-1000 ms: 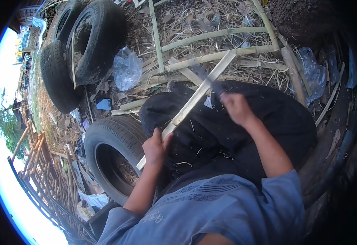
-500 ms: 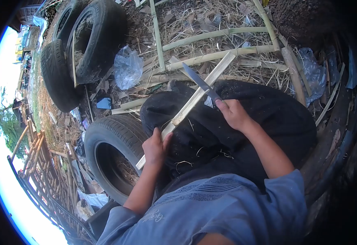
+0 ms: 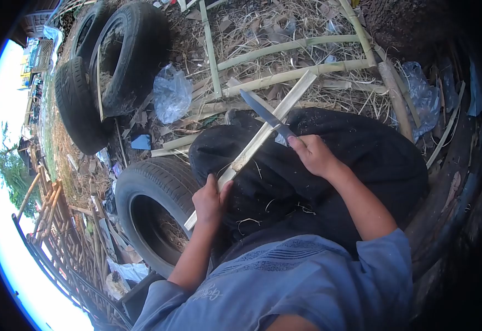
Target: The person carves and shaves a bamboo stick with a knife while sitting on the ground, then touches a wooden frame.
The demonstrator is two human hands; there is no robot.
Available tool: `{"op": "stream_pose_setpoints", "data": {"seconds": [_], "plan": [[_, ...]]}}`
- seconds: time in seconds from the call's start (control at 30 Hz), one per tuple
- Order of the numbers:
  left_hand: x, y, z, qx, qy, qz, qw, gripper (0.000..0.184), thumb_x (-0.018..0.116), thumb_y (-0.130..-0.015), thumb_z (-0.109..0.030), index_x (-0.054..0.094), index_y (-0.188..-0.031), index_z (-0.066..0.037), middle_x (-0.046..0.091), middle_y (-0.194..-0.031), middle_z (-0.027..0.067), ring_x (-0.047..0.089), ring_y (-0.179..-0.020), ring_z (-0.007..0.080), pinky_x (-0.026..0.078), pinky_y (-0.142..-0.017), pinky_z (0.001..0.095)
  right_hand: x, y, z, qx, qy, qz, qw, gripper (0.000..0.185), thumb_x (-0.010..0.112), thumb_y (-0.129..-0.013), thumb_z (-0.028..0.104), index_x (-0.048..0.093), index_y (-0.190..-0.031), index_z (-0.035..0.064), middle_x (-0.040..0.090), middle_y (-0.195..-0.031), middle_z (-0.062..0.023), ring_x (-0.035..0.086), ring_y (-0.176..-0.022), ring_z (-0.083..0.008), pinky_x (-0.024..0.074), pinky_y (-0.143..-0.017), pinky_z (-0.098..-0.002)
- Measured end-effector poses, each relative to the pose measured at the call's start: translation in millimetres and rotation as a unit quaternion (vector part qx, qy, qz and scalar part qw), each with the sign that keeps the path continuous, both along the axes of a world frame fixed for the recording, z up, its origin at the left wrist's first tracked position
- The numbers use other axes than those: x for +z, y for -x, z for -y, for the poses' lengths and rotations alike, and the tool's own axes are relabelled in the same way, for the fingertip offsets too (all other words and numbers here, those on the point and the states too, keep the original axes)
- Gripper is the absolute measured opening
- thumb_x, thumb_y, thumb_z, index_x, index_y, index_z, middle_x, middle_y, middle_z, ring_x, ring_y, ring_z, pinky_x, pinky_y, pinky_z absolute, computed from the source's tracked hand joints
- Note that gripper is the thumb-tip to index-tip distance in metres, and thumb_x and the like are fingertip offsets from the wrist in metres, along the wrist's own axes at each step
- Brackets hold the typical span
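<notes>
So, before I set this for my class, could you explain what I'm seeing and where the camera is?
There is no machine, just a person working bare-handed. The camera is worn on the head, looking down over the person's blue shirt and dark trousers. The left hand grips a pale strip near its lower end; the right hand holds a knife that crosses the strip, though contact is hard to judge. On the ground around are tyres, clear plastic and straw.

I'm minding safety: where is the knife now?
In the head view, the knife is above and right of centre, in the right hand, crossing the pale strip held by the left hand.
</notes>
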State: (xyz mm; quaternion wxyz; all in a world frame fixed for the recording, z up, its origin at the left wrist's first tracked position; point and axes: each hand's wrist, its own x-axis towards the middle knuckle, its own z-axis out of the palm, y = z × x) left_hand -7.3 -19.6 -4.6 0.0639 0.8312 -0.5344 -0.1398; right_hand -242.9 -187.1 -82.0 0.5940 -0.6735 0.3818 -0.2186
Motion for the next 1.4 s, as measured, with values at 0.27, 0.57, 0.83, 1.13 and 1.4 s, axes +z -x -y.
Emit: {"op": "stream_pose_setpoints", "data": {"seconds": [0.27, 0.57, 0.83, 1.13, 1.4], "plan": [[-3, -2, -6, 0.004, -0.030, 0.010, 0.999, 0.055, 0.059, -0.087, -0.049, 0.057, -0.106, 0.003, 0.061, -0.068, 0.0233, 0.062, -0.067, 0.0428, 0.048, -0.059, 0.0476, 0, -3, 2, -0.028, -0.247, 0.112, 0.962, 0.055, 0.048, -0.098, 0.041, 0.050, -0.067, -0.0045, 0.041, -0.054, -0.0170, 0.041, -0.051, -0.0196, 0.0386, -0.052, -0.0388], [-4, -1, -2, -0.005, 0.002, 0.018, 1.000, 0.051, 0.059, -0.088, -0.048, 0.054, -0.096, 0.002, 0.058, -0.065, 0.0230, 0.060, -0.064, 0.0437, 0.045, -0.057, 0.0491, -6, -6, -1, 0.027, -0.252, 0.150, 0.956, 0.055, 0.044, -0.100, 0.043, 0.046, -0.064, 0.0014, 0.043, -0.050, -0.0039, 0.038, -0.047, -0.0125, 0.0354, -0.048, -0.0298], [-3, -3, -4, 0.005, 0.001, -0.010, 1.000, 0.050, 0.059, -0.088, -0.049, 0.053, -0.090, 0.000, 0.057, -0.063, 0.0230, 0.058, -0.063, 0.0446, 0.044, -0.056, 0.0493, 0, -11, -10, 0.009, -0.019, 0.050, 0.999, 0.054, 0.041, -0.100, 0.045, 0.045, -0.062, 0.0058, 0.039, -0.049, 0.0015, 0.037, -0.045, -0.0075, 0.0345, -0.044, -0.0267], [20, -9, 4, 0.013, -0.016, -0.124, 0.992, 0.049, 0.062, -0.086, -0.050, 0.052, -0.085, -0.002, 0.057, -0.063, 0.0226, 0.060, -0.064, 0.0433, 0.045, -0.057, 0.0486, 14, -3, 3, 0.085, -0.327, 0.135, 0.931, 0.052, 0.040, -0.100, 0.047, 0.050, -0.070, 0.0054, 0.034, -0.056, 0.0054, 0.035, -0.048, -0.0051, 0.0320, -0.043, -0.0239], [23, -1, -7, 0.035, -0.113, 0.043, 0.992, 0.051, 0.061, -0.086, -0.051, 0.052, -0.082, -0.001, 0.059, -0.065, 0.0236, 0.060, -0.067, 0.0443, 0.045, -0.061, 0.0504, 3, 3, 17, -0.117, -0.246, 0.111, 0.956, 0.055, 0.037, -0.100, 0.048, 0.041, -0.066, 0.0059, 0.038, -0.049, -0.0033, 0.043, -0.040, -0.0119, 0.0364, -0.040, -0.0285]]}}
